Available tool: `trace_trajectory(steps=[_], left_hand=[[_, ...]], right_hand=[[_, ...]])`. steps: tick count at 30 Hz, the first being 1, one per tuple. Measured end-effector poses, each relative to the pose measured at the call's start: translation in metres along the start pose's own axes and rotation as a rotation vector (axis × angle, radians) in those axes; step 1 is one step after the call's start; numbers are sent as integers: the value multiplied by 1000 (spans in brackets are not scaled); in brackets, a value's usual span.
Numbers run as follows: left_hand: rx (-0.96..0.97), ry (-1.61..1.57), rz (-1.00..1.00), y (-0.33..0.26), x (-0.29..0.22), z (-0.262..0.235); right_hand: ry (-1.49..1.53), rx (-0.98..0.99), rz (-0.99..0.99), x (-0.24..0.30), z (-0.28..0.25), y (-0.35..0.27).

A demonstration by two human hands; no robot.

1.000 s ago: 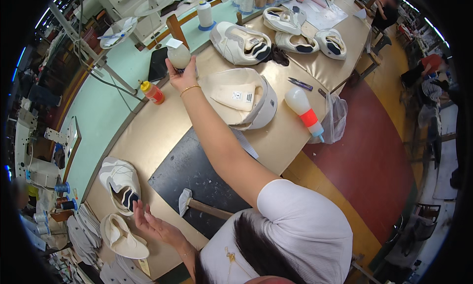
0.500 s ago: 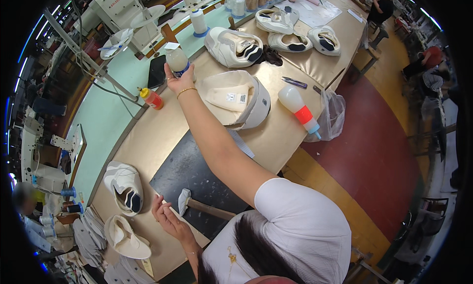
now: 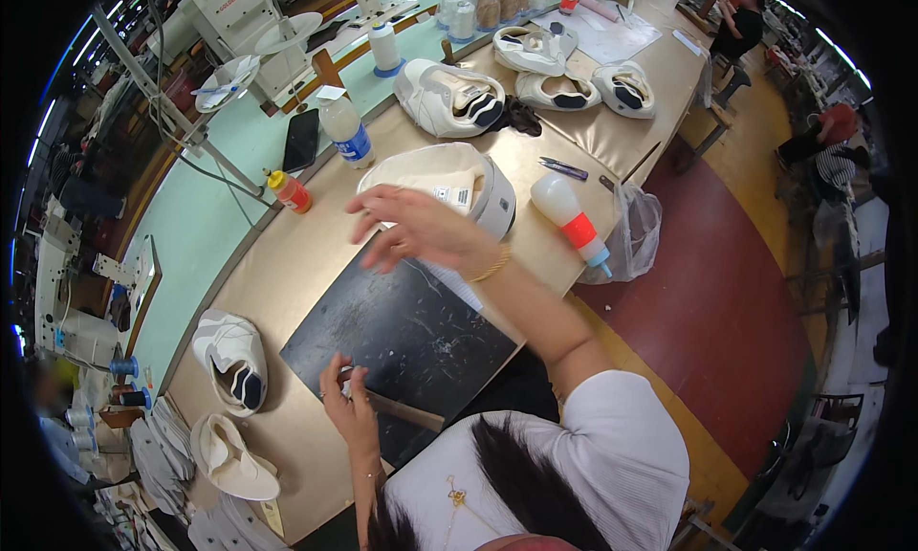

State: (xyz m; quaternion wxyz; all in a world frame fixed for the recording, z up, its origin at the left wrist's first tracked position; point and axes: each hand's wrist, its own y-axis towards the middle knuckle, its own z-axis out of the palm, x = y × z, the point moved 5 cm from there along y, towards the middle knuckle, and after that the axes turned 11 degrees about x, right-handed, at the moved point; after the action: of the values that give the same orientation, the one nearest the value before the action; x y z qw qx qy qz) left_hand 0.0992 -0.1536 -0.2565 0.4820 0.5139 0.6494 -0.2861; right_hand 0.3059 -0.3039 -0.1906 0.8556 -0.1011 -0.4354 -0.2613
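Observation:
My right hand, slightly blurred, hovers over the far part of a scuffed black board with its fingers apart and nothing in them. Beyond it is a pale basket-like container with a cream insole inside. My left hand is at the board's near left part, its thumb and fingers curled but apart. It covers most of a hammer's head; the wooden handle of the hammer shows to its right. A plastic bottle with a blue label and cloudy contents stands upright past the container.
White shoes and a cream shoe piece lie at left; several more shoes lie at the back. A red-banded squeeze bottle, snips and a plastic bag are at right. A yellow-capped bottle and phone are at far left.
My right hand has let go of the blue-labelled bottle and come back toward me over the board. My left hand has moved up and right, over the hammer's head.

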Motion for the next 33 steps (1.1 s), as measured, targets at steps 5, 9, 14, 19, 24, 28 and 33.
trace_trajectory(steps=[5,9,14,19,24,28,33], left_hand=[[221,-123,-10,-7,21,44],[199,-10,61,-14,40,67],[75,41,-160,-21,61,58],[31,-54,-126,-21,60,62],[20,-112,-94,-19,64,62],[39,-179,-210,-24,66,58],[114,-241,-335,-19,58,61]], right_hand=[[-685,-410,-23,101,-117,-51],[-1251,-1032,-166,184,-261,-94],[-1569,-1684,585,194,-367,-151],[-1760,-1954,510,198,-380,-174],[-1503,-1688,329,200,-408,-166],[-1677,-1209,468,151,-366,-111],[-2032,-1088,451,146,-372,-119]])
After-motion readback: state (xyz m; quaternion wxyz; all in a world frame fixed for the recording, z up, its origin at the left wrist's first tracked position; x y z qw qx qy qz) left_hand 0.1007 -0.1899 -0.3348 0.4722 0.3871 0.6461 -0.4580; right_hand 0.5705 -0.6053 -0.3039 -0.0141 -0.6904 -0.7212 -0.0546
